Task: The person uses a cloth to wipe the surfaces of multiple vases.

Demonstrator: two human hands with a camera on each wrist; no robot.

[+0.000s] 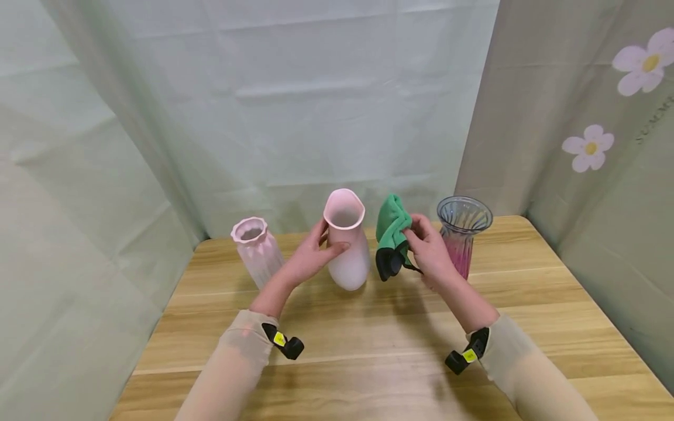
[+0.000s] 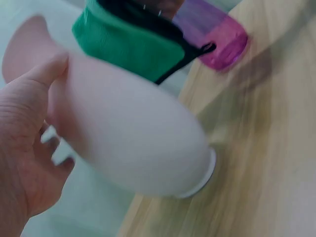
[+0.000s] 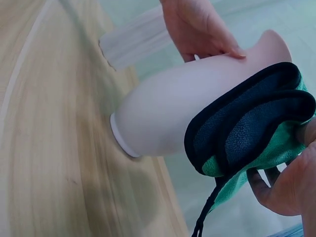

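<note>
My left hand (image 1: 310,257) grips the neck of a smooth vase (image 1: 350,263), pale pink at the flared top and white toward the base. In the left wrist view the thumb lies across the front of the neck, with the other fingers behind it. My right hand (image 1: 430,248) pinches a folded green cloth (image 1: 394,225) with black edging and a dark hanging loop. The cloth hangs just right of the vase; in the right wrist view its dark folded side (image 3: 252,128) overlaps the vase body (image 3: 168,101).
A ribbed pink vase (image 1: 259,251) stands on the left, beside my left forearm. Behind my right hand is a glass vase (image 1: 463,225), bluish above and magenta below. The wooden table (image 1: 368,362) ends at pale curtains (image 1: 316,105) behind and at both sides.
</note>
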